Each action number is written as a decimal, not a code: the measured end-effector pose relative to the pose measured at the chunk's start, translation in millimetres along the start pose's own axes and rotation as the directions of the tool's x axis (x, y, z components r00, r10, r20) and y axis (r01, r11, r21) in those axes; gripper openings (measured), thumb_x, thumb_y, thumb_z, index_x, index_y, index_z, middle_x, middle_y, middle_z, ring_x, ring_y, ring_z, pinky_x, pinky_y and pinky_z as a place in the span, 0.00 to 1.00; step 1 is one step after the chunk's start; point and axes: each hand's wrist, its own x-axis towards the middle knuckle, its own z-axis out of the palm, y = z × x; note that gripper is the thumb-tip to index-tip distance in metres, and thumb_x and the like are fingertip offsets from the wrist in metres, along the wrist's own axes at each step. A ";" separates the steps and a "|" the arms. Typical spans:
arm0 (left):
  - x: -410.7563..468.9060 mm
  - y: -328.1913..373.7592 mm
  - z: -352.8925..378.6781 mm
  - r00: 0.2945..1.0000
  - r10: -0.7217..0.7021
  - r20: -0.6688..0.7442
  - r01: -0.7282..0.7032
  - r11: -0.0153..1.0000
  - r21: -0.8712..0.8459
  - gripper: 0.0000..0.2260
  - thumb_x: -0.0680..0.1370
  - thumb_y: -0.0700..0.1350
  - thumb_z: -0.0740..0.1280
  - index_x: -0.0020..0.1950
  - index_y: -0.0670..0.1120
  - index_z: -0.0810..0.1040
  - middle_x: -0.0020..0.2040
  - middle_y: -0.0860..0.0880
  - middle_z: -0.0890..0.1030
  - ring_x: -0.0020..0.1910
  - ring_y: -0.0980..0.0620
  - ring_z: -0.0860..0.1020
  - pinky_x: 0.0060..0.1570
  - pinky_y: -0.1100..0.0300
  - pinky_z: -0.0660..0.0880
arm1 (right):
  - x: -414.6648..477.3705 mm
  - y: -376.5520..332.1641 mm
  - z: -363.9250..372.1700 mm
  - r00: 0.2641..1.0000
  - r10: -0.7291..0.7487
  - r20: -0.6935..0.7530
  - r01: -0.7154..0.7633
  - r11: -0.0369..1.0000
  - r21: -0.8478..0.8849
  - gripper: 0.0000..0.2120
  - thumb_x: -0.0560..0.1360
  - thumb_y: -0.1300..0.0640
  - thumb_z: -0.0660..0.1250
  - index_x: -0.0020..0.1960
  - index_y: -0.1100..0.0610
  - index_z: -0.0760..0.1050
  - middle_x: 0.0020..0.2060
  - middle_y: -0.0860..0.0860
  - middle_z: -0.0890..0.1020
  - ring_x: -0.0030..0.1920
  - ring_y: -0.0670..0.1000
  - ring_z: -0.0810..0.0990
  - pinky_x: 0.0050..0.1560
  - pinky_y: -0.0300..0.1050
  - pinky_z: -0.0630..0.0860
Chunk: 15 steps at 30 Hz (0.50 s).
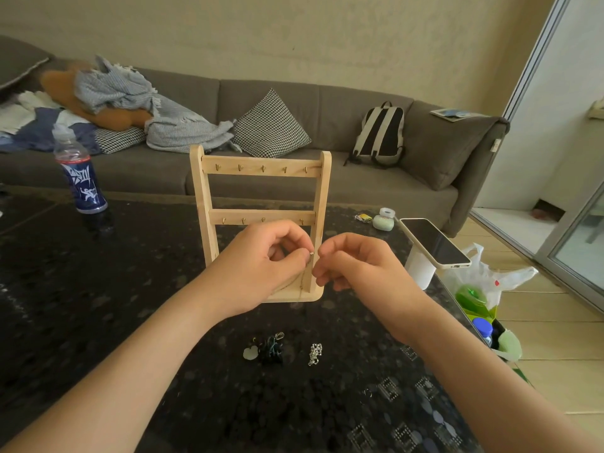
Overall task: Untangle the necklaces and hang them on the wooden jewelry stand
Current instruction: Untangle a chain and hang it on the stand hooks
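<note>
While our left hand [261, 266] pinches a fine chain [306, 276] by the stand [261, 172], our right hand [356, 264] curls close — grip unclear.

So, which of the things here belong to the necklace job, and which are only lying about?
Job: wooden stand, thin chain pinched by the left hand, dark tangled necklace, silver chain.
Lying about: bottle, phone, backpack, plastic bag.
</note>
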 end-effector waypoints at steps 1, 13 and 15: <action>-0.3 0.4 0.1 1.000 0.008 0.002 -0.008 1.000 -0.005 0.04 0.83 0.46 0.70 0.54 0.56 0.83 0.48 0.56 0.84 0.50 0.52 0.84 0.55 0.48 0.82 | -0.1 1.0 1.0 1.000 0.004 -0.016 -0.004 1.000 -0.010 0.06 0.81 0.63 0.68 0.53 0.57 0.83 0.43 0.53 0.88 0.42 0.48 0.86 0.44 0.42 0.80; 0.0 -0.2 1.1 1.000 -0.002 -0.029 0.001 1.000 -0.023 0.04 0.83 0.46 0.70 0.53 0.55 0.83 0.47 0.58 0.84 0.49 0.55 0.84 0.49 0.63 0.81 | -1.8 0.5 5.1 0.998 0.026 0.059 -0.021 0.996 -0.084 0.09 0.79 0.61 0.74 0.58 0.52 0.83 0.45 0.50 0.90 0.53 0.50 0.88 0.64 0.50 0.81; 0.2 -0.6 0.3 0.999 -0.005 -0.039 0.003 0.999 -0.039 0.04 0.83 0.46 0.70 0.53 0.54 0.84 0.47 0.57 0.85 0.49 0.56 0.84 0.47 0.64 0.81 | -1.4 1.4 4.9 0.999 0.019 0.033 -0.016 0.997 -0.074 0.09 0.78 0.62 0.74 0.56 0.53 0.84 0.44 0.51 0.90 0.53 0.54 0.88 0.65 0.57 0.81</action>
